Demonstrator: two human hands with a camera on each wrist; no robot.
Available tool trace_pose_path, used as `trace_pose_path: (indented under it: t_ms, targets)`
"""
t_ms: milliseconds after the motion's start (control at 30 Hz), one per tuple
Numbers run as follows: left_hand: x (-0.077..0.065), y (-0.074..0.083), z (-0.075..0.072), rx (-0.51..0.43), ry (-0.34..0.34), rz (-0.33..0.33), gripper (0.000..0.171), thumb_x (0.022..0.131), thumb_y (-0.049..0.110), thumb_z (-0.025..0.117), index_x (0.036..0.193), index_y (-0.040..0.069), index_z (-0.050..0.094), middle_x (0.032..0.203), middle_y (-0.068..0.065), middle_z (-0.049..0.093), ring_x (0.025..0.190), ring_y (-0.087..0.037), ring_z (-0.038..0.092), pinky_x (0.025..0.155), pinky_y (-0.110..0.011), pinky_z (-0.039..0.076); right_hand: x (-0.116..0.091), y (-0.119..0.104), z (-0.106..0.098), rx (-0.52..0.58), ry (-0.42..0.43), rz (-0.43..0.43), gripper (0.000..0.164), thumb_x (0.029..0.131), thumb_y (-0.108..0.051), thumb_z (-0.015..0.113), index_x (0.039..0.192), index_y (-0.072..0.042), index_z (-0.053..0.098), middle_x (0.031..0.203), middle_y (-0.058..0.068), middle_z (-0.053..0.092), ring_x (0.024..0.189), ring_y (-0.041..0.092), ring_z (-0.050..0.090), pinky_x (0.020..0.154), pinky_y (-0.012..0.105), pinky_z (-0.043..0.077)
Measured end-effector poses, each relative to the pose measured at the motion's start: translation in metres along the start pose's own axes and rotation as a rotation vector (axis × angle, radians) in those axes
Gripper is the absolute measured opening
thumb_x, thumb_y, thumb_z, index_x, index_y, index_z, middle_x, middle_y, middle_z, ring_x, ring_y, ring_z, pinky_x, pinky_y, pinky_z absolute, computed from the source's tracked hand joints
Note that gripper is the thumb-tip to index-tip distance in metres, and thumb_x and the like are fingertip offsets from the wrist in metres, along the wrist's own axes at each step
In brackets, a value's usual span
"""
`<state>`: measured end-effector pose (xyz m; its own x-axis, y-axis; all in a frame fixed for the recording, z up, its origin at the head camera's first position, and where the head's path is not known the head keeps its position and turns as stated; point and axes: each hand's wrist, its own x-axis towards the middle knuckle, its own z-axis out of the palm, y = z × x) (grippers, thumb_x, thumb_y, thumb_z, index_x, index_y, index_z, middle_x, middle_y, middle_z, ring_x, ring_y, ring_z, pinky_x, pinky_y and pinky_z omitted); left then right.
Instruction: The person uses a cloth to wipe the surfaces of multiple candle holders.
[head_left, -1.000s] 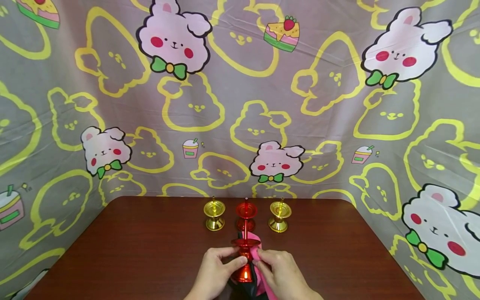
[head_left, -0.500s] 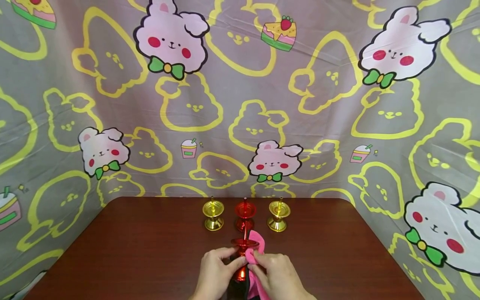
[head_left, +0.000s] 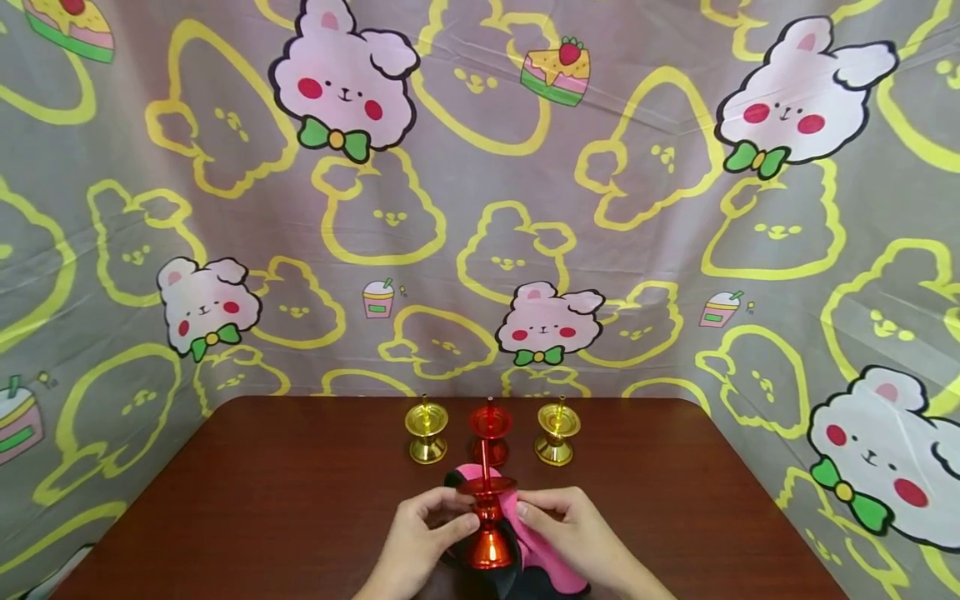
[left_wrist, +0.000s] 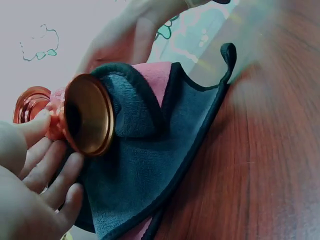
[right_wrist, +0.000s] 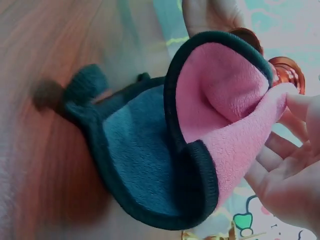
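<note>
A shiny red candle holder [head_left: 491, 548] with a thin spike on top is held upright in my left hand [head_left: 423, 529], fingers and thumb round its narrow middle. Its hollow base [left_wrist: 92, 115] shows in the left wrist view. On the other side, my right hand [head_left: 573, 525] pinches a pink and dark grey cloth [head_left: 551, 560] against the holder's stem. The cloth [left_wrist: 155, 165] hangs below and behind the holder, its black-edged loop sticking out in the left wrist view. In the right wrist view, folds of the cloth [right_wrist: 235, 155] hide much of the holder.
Toward the back of the brown table [head_left: 300, 492] stand two gold candle holders, the left one [head_left: 427, 450] and the right one [head_left: 555, 450]. Between them is another red candle holder [head_left: 490, 423], partly hidden by the held one's spike. A patterned curtain [head_left: 450, 183] rises behind.
My right hand has moved slightly right from the holder's front, drawing the cloth with it. The cloth now spreads wider, with a fold showing behind the holder on the left.
</note>
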<state>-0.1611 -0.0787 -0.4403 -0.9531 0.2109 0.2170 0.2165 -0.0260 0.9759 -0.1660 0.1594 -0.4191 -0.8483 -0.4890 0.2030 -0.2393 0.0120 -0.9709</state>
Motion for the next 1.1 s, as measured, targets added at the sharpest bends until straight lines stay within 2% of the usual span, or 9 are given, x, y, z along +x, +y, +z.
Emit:
trace_pose_path:
  t_ms: [133, 233, 467, 600, 800, 900, 1000, 1100]
  targets:
    - [0.000, -0.002, -0.001, -0.072, -0.130, -0.030, 0.032, 0.095, 0.009, 0.070, 0.118, -0.013, 0.065, 0.112, -0.019, 0.070, 0.095, -0.010, 0.067, 0.083, -0.024, 0.053, -0.001, 0.006, 0.002, 0.004, 0.014, -0.015, 0.031, 0.098, -0.009, 0.064, 0.123, 0.009, 0.066, 0.098, 0.017, 0.073, 0.068, 0.017, 0.070, 0.063, 0.047, 0.058]
    - [-0.001, -0.002, -0.001, -0.037, -0.161, -0.007, 0.032, 0.096, 0.010, 0.068, 0.120, -0.012, 0.066, 0.116, -0.020, 0.069, 0.098, -0.008, 0.066, 0.085, -0.023, 0.052, 0.000, 0.010, 0.004, -0.070, 0.055, -0.072, 0.028, 0.097, -0.009, 0.066, 0.119, 0.007, 0.070, 0.100, 0.015, 0.074, 0.071, 0.016, 0.071, 0.062, 0.043, 0.059]
    - [0.000, 0.001, -0.001, 0.042, -0.129, 0.014, 0.029, 0.094, 0.012, 0.071, 0.117, -0.006, 0.071, 0.115, -0.017, 0.071, 0.099, -0.006, 0.064, 0.083, -0.022, 0.052, 0.000, 0.013, 0.010, -0.148, 0.118, -0.109, 0.027, 0.095, -0.011, 0.070, 0.114, 0.007, 0.072, 0.104, 0.015, 0.074, 0.084, 0.011, 0.070, 0.071, 0.030, 0.058]
    - [0.001, 0.003, 0.000, 0.060, -0.119, 0.036, 0.026, 0.093, 0.010, 0.072, 0.114, -0.006, 0.073, 0.113, -0.017, 0.071, 0.097, -0.007, 0.065, 0.082, -0.023, 0.053, 0.001, 0.012, 0.013, -0.179, 0.140, -0.117, 0.025, 0.093, -0.012, 0.072, 0.113, 0.005, 0.074, 0.105, 0.014, 0.074, 0.091, 0.010, 0.069, 0.077, 0.026, 0.056]
    - [0.001, 0.005, 0.002, 0.138, -0.059, 0.085, 0.021, 0.089, 0.009, 0.076, 0.106, -0.003, 0.077, 0.104, -0.012, 0.074, 0.091, -0.007, 0.064, 0.076, -0.024, 0.054, 0.002, 0.008, 0.020, -0.249, 0.195, -0.181, 0.022, 0.091, -0.011, 0.074, 0.108, 0.003, 0.076, 0.104, 0.014, 0.074, 0.093, 0.012, 0.069, 0.079, 0.024, 0.055]
    - [0.001, 0.006, 0.004, 0.167, -0.021, 0.095, 0.020, 0.087, 0.009, 0.078, 0.104, -0.001, 0.078, 0.102, -0.010, 0.074, 0.091, -0.006, 0.064, 0.073, -0.024, 0.053, 0.002, 0.008, 0.022, -0.326, 0.228, -0.232, 0.021, 0.090, -0.013, 0.076, 0.105, 0.002, 0.077, 0.102, 0.012, 0.074, 0.092, 0.011, 0.069, 0.078, 0.022, 0.055]
    - [0.001, 0.007, 0.007, 0.189, 0.015, 0.110, 0.020, 0.085, 0.009, 0.080, 0.102, -0.001, 0.078, 0.101, -0.010, 0.074, 0.087, -0.007, 0.063, 0.063, -0.025, 0.054, 0.003, 0.007, 0.024, -0.411, 0.258, -0.289, 0.018, 0.090, -0.012, 0.076, 0.102, 0.000, 0.079, 0.100, 0.009, 0.075, 0.091, 0.009, 0.069, 0.076, 0.020, 0.055]
    - [0.000, 0.009, 0.010, 0.234, 0.051, 0.144, 0.020, 0.083, 0.010, 0.082, 0.100, 0.000, 0.079, 0.099, -0.007, 0.074, 0.087, -0.008, 0.063, 0.067, -0.026, 0.054, 0.002, 0.006, 0.025, -0.483, 0.289, -0.319, 0.016, 0.089, -0.013, 0.077, 0.101, -0.003, 0.080, 0.098, 0.006, 0.075, 0.089, 0.008, 0.069, 0.075, 0.019, 0.055]
